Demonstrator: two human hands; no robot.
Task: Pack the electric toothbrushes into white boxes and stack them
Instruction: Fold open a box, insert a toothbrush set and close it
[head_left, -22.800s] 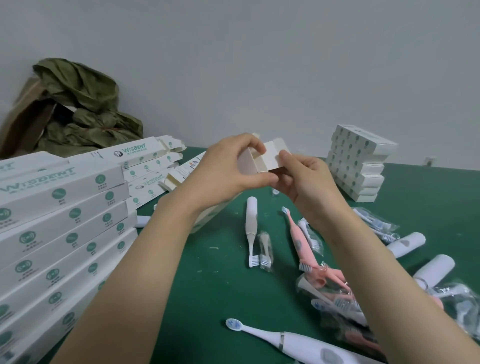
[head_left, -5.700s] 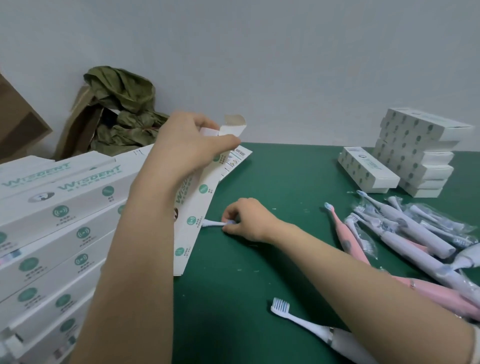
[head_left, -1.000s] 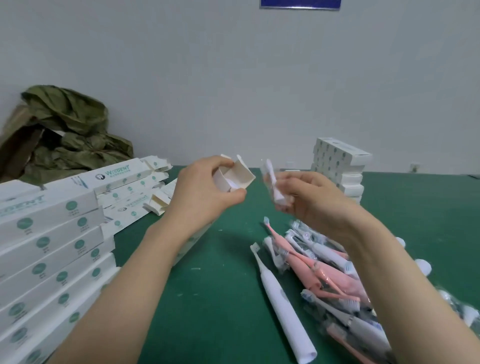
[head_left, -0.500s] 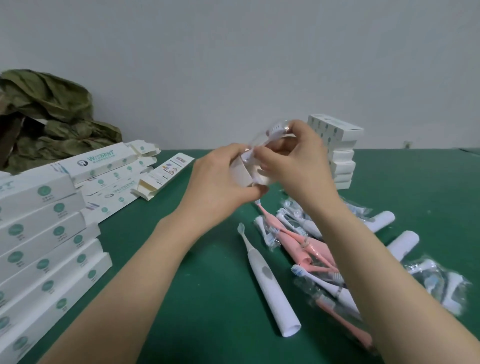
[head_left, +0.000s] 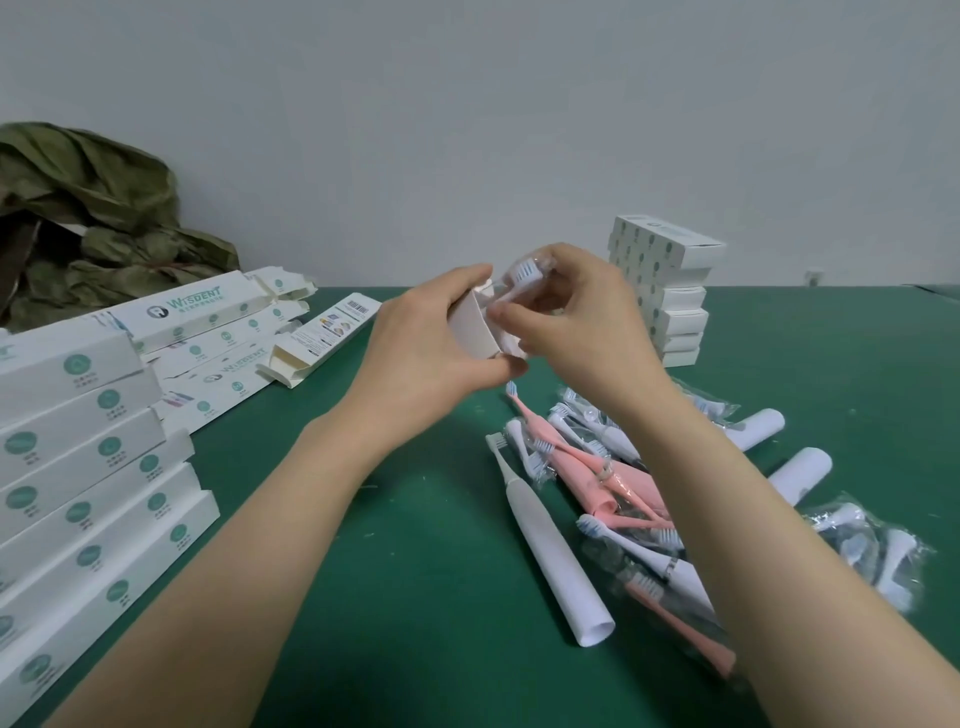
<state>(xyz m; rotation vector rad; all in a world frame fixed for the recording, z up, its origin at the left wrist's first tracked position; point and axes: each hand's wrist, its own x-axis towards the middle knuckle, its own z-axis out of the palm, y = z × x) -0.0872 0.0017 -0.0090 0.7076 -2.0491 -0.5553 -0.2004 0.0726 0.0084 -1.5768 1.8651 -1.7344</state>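
Above the green table (head_left: 415, 597), my left hand (head_left: 431, 338) grips a small white box (head_left: 475, 330) by its sides, open end facing right. My right hand (head_left: 576, 317) pinches a bagged brush head (head_left: 524, 273) whose lower end sits at the box's mouth; white bristles stick up above my fingers. Below lie a white toothbrush (head_left: 545, 540), pink toothbrushes (head_left: 597, 478) and several bagged brush heads (head_left: 862, 545). A stack of small white boxes (head_left: 667, 291) stands behind my right hand.
Long white printed boxes (head_left: 78, 467) are stacked at the left edge, with more long boxes (head_left: 218, 332) lying loose behind them, one with an open end flap. An olive green bag (head_left: 88, 218) slumps against the grey wall at back left.
My hands stay together at the small box. The brush head in my right hand has gone lower into the box's mouth since half a second ago.
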